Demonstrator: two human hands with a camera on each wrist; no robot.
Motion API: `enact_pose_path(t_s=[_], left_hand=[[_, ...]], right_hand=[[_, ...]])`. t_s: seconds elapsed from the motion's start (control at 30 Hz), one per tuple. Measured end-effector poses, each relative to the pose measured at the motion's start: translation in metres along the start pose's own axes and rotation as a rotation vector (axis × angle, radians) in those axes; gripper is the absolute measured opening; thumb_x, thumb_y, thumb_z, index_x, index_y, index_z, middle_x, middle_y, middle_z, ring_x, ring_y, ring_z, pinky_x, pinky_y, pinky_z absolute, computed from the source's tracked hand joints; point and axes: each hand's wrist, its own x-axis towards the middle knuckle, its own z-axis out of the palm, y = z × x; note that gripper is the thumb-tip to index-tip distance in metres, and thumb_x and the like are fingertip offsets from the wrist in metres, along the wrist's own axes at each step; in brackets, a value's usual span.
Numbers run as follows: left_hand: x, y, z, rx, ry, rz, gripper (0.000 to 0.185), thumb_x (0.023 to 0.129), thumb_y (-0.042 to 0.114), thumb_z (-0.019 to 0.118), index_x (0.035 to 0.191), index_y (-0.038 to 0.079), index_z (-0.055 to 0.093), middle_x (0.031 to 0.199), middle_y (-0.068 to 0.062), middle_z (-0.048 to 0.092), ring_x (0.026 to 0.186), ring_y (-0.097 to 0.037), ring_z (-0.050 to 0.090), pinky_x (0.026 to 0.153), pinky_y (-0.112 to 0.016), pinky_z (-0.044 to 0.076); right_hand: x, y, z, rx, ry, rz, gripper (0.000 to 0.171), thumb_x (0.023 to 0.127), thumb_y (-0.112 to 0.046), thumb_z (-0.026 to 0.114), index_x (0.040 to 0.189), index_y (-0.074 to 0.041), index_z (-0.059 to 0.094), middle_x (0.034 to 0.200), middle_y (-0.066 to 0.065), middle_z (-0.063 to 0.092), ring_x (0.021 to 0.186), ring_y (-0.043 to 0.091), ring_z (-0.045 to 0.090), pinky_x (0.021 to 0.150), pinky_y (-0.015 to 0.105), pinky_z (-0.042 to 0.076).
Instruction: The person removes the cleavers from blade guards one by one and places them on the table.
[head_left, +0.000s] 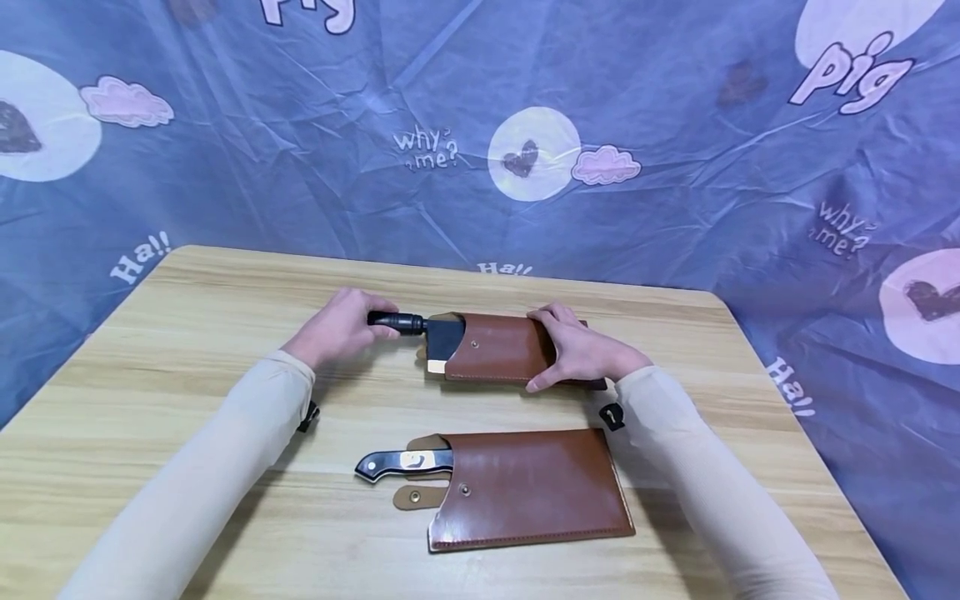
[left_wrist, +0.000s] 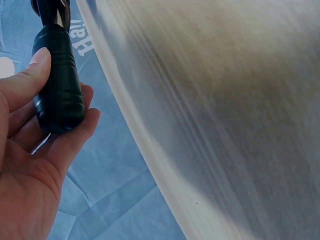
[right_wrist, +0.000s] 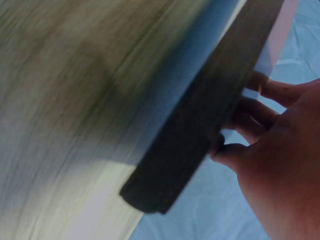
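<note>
Cleaver [head_left: 438,333] at centre frame sits mostly inside its sheath [head_left: 498,348], handle gripped by left hand [head_left: 337,327], right hand [head_left: 581,350] clasping the sheath; the lower knife [head_left: 397,462] looks fully sheathed.

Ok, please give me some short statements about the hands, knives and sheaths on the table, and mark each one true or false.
1. The left hand grips the far knife by its black handle. True.
2. The right hand rests flat on the table. False: it holds the far sheath.
3. Two brown sheaths lie on the table. True.
4. The near knife lies fully out of the near sheath. False: only its handle shows.
5. The near sheath is touched by a hand. False: neither hand touches it.
</note>
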Motion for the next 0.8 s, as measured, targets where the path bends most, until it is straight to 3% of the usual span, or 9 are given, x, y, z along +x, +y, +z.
enact_pose_path(t_s=[0.2, 0.47, 0.8], left_hand=[[0.0003, -0.0022, 0.0003, -0.015, 0.003, -0.005, 0.041, 0.089, 0.015, 0.074, 0.125, -0.002, 0.064, 0.113, -0.019, 0.067, 0.087, -0.026, 0.063, 0.087, -0.044, 0.050], [-0.0012, -0.0083, 0.0012, 0.009, 0.024, 0.034, 0.037, 0.087, 0.013, 0.076, 0.119, -0.002, 0.067, 0.109, -0.018, 0.069, 0.090, -0.028, 0.063, 0.090, -0.048, 0.048], [-0.0008, -0.0061, 0.0016, 0.056, -0.008, 0.054, 0.041, 0.087, 0.015, 0.076, 0.122, -0.003, 0.065, 0.113, -0.019, 0.068, 0.095, -0.028, 0.064, 0.091, -0.046, 0.049]], right_hand=[[-0.0021, 0.0035, 0.0000, -0.007, 0.004, 0.005, 0.116, 0.060, -0.050, 0.091, 0.148, -0.001, 0.032, 0.140, 0.012, 0.034, 0.131, 0.029, 0.030, 0.108, 0.049, 0.029], [-0.0026, 0.0069, 0.0009, -0.016, -0.006, 0.005, 0.117, 0.059, -0.052, 0.090, 0.147, 0.000, 0.033, 0.137, 0.014, 0.036, 0.129, 0.030, 0.034, 0.107, 0.049, 0.032], [-0.0050, 0.0083, 0.0007, -0.006, -0.002, 0.012, 0.119, 0.059, -0.053, 0.090, 0.148, -0.001, 0.031, 0.140, 0.014, 0.034, 0.131, 0.032, 0.034, 0.107, 0.052, 0.030]])
